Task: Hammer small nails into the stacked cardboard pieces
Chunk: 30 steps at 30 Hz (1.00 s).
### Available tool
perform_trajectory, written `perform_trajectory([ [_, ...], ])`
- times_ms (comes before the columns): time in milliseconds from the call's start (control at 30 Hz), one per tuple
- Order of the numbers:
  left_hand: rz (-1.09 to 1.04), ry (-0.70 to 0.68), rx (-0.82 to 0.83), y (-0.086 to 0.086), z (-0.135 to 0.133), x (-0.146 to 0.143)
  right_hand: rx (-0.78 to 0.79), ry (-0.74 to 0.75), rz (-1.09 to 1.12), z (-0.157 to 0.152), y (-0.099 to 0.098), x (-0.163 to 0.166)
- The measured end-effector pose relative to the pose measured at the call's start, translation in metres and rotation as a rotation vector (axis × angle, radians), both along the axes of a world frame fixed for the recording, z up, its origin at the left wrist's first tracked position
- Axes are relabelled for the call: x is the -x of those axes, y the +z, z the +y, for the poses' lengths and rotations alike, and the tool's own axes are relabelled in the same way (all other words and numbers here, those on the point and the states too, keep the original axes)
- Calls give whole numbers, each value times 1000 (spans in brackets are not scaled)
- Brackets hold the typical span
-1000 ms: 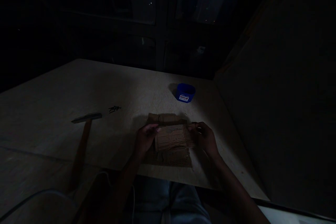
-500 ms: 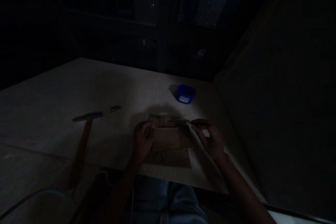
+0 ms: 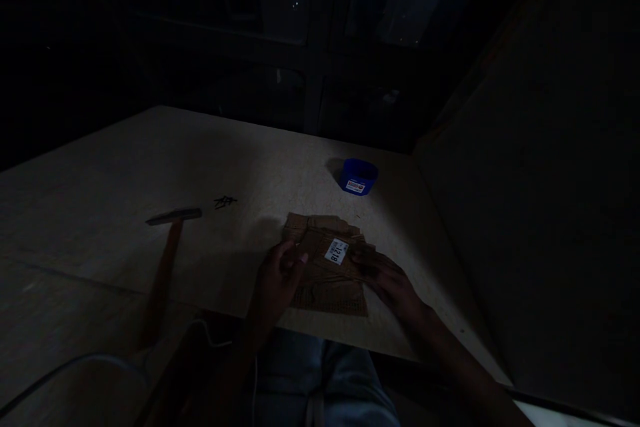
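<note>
A stack of thin brown perforated panels (image 3: 325, 293) lies near the front edge of a pale wooden table (image 3: 125, 173). The top panel (image 3: 320, 247) carries a small white label reading 1218. My left hand (image 3: 277, 283) rests at the stack's left edge, fingers curled against the top panel. My right hand (image 3: 385, 280) grips the same panel at its right edge. The scene is very dark.
A hammer (image 3: 165, 260) with a wooden handle lies to the left, beside a small heap of dark nails (image 3: 225, 201). A round blue container (image 3: 358, 177) stands behind the panels. A dark upright board (image 3: 525, 213) borders the table's right side. A white cable (image 3: 210, 330) hangs below.
The top panel was lifted, turned over and laid back down, so its labelled face now shows. Both hands dropped with it and stay at its edges.
</note>
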State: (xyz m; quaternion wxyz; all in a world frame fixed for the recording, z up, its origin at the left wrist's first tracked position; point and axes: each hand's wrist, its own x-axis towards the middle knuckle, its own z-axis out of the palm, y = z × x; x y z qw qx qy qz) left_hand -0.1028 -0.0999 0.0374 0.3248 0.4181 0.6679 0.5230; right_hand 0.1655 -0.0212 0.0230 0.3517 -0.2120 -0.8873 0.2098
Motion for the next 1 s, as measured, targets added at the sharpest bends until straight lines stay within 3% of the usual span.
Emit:
perform_trajectory([
  [200,-432,-100,148,8,-13,-29,-224,-87,65,-21,14,19],
  [300,-594,-81,119,8,-13,-42,-277,-63,82,-35,19,32],
  [400,-586,-58,6,13,-12,-46,-262,-12,70,-51,27,45],
  [533,-525,-130,-62,25,-15,-37,-167,80,21,-68,46,51],
  [633,-473,-209,-72,35,-17,-25,-125,17,59,-70,61,41],
  [700,-433,-275,-63,43,-17,-16,-50,-167,117,-61,68,33],
  [800,-423,-405,-27,53,-15,-5,196,-410,207,-41,72,25],
  [900,-424,-506,-4,57,-15,1,503,-396,282,-25,74,25],
  [1000,-370,-502,2,55,-19,3,763,-319,284,-23,80,24],
])
